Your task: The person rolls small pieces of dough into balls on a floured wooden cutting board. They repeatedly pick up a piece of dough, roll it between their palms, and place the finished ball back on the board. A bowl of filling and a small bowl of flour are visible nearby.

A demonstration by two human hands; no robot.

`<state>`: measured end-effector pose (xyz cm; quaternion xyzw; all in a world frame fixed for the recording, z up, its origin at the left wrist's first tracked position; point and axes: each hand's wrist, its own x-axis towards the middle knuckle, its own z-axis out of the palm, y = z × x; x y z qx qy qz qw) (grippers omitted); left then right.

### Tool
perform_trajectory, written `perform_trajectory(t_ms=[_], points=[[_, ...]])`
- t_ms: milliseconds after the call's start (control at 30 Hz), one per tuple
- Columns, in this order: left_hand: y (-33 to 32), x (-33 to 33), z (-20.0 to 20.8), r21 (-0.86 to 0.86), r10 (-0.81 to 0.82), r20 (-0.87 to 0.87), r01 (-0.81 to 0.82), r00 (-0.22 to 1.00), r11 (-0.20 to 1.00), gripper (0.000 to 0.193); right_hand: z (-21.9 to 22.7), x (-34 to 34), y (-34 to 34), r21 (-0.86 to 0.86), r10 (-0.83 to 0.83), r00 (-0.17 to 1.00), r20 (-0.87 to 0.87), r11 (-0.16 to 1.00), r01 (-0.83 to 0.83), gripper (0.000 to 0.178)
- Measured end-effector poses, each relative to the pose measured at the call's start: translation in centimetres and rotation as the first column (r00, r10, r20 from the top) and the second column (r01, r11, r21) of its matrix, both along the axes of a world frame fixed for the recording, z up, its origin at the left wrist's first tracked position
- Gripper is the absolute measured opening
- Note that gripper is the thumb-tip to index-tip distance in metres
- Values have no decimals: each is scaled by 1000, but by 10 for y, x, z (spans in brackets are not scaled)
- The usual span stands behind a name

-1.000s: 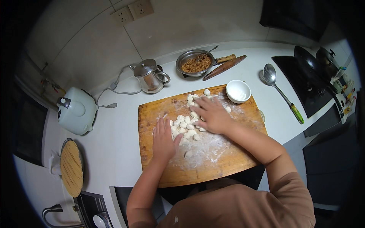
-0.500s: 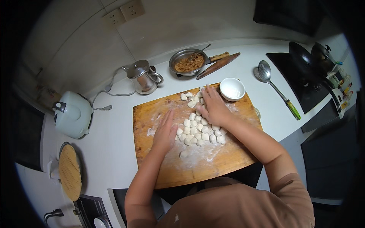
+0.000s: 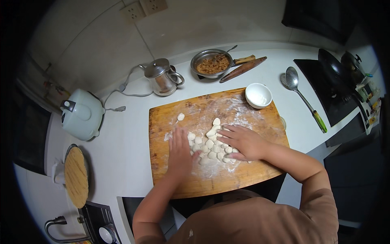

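Many small floured dough pieces (image 3: 212,154) lie bunched on a wooden board (image 3: 227,184). My left hand (image 3: 180,152) stands along the left side of the bunch, fingers stretched out and pointing away from me, thumb against the pieces. Spread over the right part of the bunch, my right hand (image 3: 245,142) touches the dough with its fingers out and covers some pieces. A lone dough piece (image 3: 180,116) sits beyond my left fingertips. Streaks of white flour mark the board. On its far right corner rests a white bowl (image 3: 258,96) with white powder inside.
Behind the board stand a metal kettle (image 3: 159,77), a pan of brown filling (image 3: 213,64) with a spoon, and a tapered rolling pin (image 3: 243,69). A slotted ladle (image 3: 304,97) lies right, beside the black hob (image 3: 325,89). At left are a pale appliance (image 3: 82,114) and a round woven tray (image 3: 76,177).
My right hand has come back toward me from the board's far edge, and the far dough pieces have joined the bunch. One piece now lies alone at the far left.
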<state>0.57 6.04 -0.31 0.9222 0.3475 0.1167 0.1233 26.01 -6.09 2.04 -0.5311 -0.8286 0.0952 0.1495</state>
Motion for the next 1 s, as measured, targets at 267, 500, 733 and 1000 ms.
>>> perform_trajectory(t_ms=[267, 500, 733, 1000], points=[[76, 53, -10, -271, -149, 242, 214, 959, 938, 71, -7, -30, 5, 29, 13, 1000, -28, 1000, -12, 74], [21, 16, 14, -80, -301, 62, 306, 952, 949, 71, 0, -6, 53, -8, -276, 950, 149, 960, 280, 65], [-31, -50, 21, -44, -197, -139, 193, 970, 980, 79, -1, -3, -18, -34, -350, 927, 137, 933, 358, 69], [-13, 4, 6, -15, -205, 203, 212, 958, 977, 75, -20, -65, 30, 113, -86, 995, 49, 990, 80, 70]])
